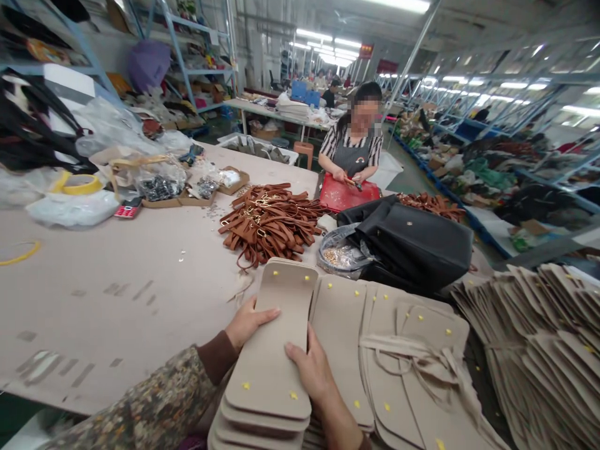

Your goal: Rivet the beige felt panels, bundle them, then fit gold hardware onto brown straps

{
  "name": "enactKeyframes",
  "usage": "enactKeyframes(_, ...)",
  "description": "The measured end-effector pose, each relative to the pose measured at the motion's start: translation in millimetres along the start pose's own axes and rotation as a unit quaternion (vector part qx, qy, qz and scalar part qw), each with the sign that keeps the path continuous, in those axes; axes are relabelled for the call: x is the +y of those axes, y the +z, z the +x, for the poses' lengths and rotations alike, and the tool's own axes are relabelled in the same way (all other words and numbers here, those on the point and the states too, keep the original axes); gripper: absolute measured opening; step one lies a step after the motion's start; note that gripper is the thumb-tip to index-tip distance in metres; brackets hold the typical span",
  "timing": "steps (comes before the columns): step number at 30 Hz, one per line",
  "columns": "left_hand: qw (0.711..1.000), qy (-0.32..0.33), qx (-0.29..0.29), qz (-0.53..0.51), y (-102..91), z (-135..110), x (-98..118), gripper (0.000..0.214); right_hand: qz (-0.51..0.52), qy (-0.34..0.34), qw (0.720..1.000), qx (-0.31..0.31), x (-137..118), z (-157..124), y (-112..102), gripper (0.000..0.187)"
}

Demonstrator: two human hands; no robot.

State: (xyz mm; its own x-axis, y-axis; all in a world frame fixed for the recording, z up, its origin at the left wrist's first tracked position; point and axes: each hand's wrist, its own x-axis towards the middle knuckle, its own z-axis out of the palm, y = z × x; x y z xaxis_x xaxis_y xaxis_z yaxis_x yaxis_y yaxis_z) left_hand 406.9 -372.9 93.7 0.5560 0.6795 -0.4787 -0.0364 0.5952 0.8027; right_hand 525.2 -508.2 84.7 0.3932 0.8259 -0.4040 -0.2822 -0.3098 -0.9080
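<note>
The beige panel (272,353) (yellow-marked) lies between left hand (248,322) and right hand (315,370).

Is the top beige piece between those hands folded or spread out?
Spread out: the beige piece shows its full length, yellow marks at both ends, left hand and right hand at opposite edges.

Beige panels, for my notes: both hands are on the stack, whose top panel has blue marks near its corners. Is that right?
No: the head view shows yellow marks, not blue, near the corners of the top panel. The left hand and right hand are on the stack.
</note>
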Motion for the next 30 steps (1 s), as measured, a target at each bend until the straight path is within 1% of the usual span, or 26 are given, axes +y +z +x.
enactKeyframes(2,1.0,0.007,0.006,0.009,-3.5,7.3,-7.2,0.073,-0.052,-0.01,0.999,0.002,4.5,2.6,-1.8,0.065)
enactKeyframes(4,1.0,0.009,0.011,0.005,-6.6,11.9,-10.3,0.072,-0.127,-0.025,0.991,0.007,1.4,2.9,-3.4,0.061)
enactKeyframes(6,1.0,0.012,0.02,0.005,-9.1,14.0,-11.5,0.072,-0.227,-0.057,0.972,0.03,-6.5,2.8,-5.1,0.056)
enactKeyframes(8,0.999,0.018,0.028,0.008,-10.9,14.7,-12.6,0.073,-0.318,-0.09,0.942,0.059,-15.5,3.9,-7.0,0.049)
enactKeyframes(9,0.999,0.022,0.03,0.01,-11.5,14.8,-13.3,0.073,-0.347,-0.096,0.931,0.064,-19.3,5.1,-8.1,0.045)
enactKeyframes(10,0.999,0.025,0.031,0.013,-12.0,14.8,-14.2,0.073,-0.363,-0.094,0.925,0.062,-22.3,6.7,-9.2,0.041)
enactKeyframes(12,0.999,0.032,0.029,0.021,-12.7,14.7,-16.2,0.072,-0.363,-0.07,0.928,0.048,-25.7,10.5,-11.0,0.036)
enactKeyframes(14,0.999,0.036,0.021,0.027,-12.9,14.1,-17.6,0.072,-0.336,-0.049,0.94,0.036,-26.7,13.6,-11.6,0.035)
enactKeyframes(17,0.998,0.044,0.008,0.045,-12.0,12.2,-17.7,0.072,-0.282,-0.031,0.958,0.044,-26.8,15.3,-10.2,0.037)
enactKeyframes(19,0.996,0.06,0.01,0.072,-11.2,11.4,-16.4,0.072,-0.26,-0.021,0.964,0.056,-27.0,16.2,-8.9,0.039)
enactKeyframes(22,0.99,0.072,0.022,0.123,-10.8,12.0,-13.9,0.075,-0.254,-0.005,0.964,0.073,-26.5,18.9,-8.5,0.042)
enactKeyframes(24,0.986,0.073,0.022,0.148,-10.8,12.7,-13.2,0.077,-0.251,0.006,0.965,0.074,-25.6,20.2,-9.1,0.037)
enactKeyframes(26,0.985,0.08,0.015,0.151,-11.0,12.9,-13.6,0.078,-0.255,0.006,0.964,0.07,-25.0,20.0,-9.6,0.031)
enactKeyframes(30,0.989,0.085,-0.003,0.123,-10.8,11.9,-15.3,0.078,-0.278,-0.024,0.958,0.066,-26.2,13.9,-8.5,0.025)
